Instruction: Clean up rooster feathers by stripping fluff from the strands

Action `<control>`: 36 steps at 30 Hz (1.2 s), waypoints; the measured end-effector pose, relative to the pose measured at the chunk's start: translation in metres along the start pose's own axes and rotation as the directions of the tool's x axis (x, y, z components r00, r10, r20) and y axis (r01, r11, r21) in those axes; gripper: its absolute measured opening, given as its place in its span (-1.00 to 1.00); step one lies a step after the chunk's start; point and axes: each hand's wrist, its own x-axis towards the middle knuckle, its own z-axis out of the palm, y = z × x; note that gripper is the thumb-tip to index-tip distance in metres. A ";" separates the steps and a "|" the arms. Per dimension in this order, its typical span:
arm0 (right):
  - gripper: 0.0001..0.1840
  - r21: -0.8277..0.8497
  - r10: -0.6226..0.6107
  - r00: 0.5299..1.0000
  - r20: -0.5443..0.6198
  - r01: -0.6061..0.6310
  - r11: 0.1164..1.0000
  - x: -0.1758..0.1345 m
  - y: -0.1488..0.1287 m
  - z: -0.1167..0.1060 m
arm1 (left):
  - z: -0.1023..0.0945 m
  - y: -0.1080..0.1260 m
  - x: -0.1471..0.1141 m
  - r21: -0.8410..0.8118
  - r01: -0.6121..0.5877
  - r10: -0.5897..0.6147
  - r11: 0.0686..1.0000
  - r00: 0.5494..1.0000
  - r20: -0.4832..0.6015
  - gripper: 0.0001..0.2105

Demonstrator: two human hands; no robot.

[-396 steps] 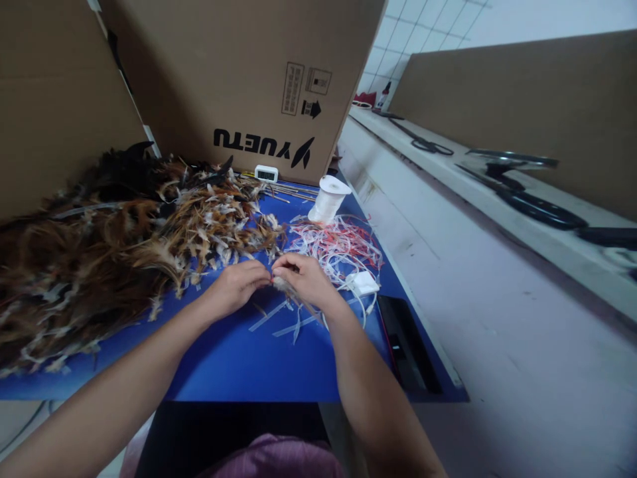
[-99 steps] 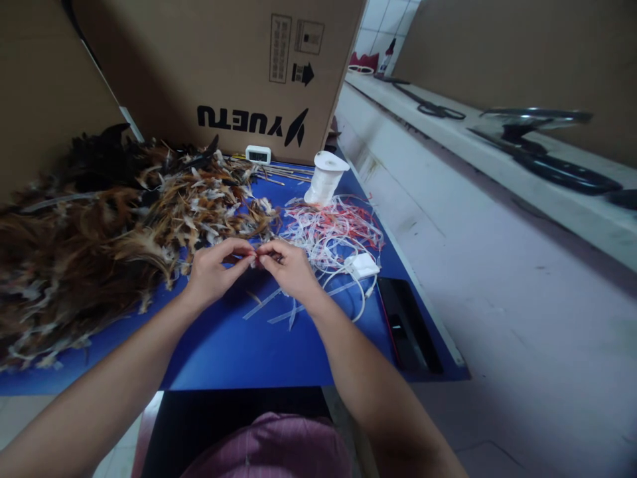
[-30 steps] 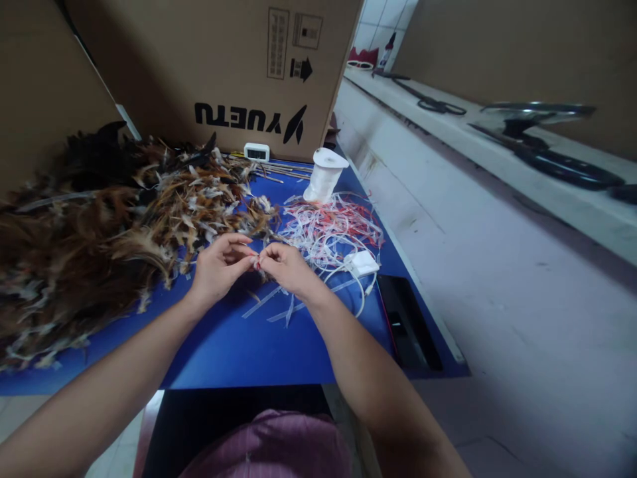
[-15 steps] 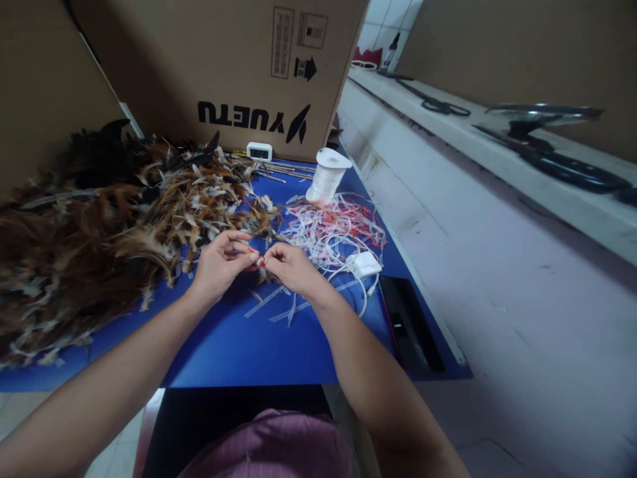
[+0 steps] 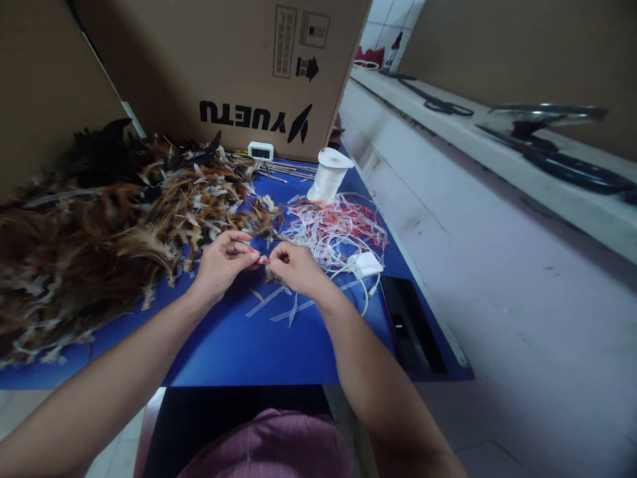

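Over the blue tabletop (image 5: 259, 352), my left hand (image 5: 223, 262) pinches a small red-and-white strand (image 5: 265, 261) between thumb and fingers. My right hand (image 5: 293, 265) is closed in a pinch at the strand's other end, just to the right. A small brownish feather tuft (image 5: 273, 275) shows below the right fingertips; how it joins the strand is too small to make out. Left of my hands spreads a large heap of brown, black and white feathers (image 5: 114, 226). Beyond my right hand lies a tangle of red and white strips (image 5: 343, 222).
A white spool (image 5: 328, 176) stands behind the tangle, near a small white digital display (image 5: 261, 151) and thin sticks (image 5: 293, 171). A white charger (image 5: 367, 264) with cable and a black phone (image 5: 413, 325) lie right. Cardboard (image 5: 174, 60) walls off the back; a ledge (image 5: 472, 109) runs along the right.
My right hand has drawn slightly to the right, so the gap between the fingertips is wider and more of the red strand shows. My left hand stays nearly still.
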 end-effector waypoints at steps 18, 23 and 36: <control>-0.92 -0.187 -0.108 0.994 0.000 0.106 0.977 -0.005 -0.009 -0.004 | 0.002 0.002 -0.002 -0.084 0.018 -0.021 0.996 0.999 -0.029 -0.67; -0.93 -0.170 -0.112 0.994 0.011 0.112 0.979 -0.006 -0.010 -0.005 | 0.003 0.002 -0.003 -0.105 0.032 -0.036 0.994 0.999 -0.038 -0.67; -0.87 -0.281 -0.346 0.937 0.056 0.347 0.895 -0.008 -0.013 -0.006 | 0.001 0.006 -0.002 -0.084 -0.013 0.006 0.996 0.996 -0.087 -0.68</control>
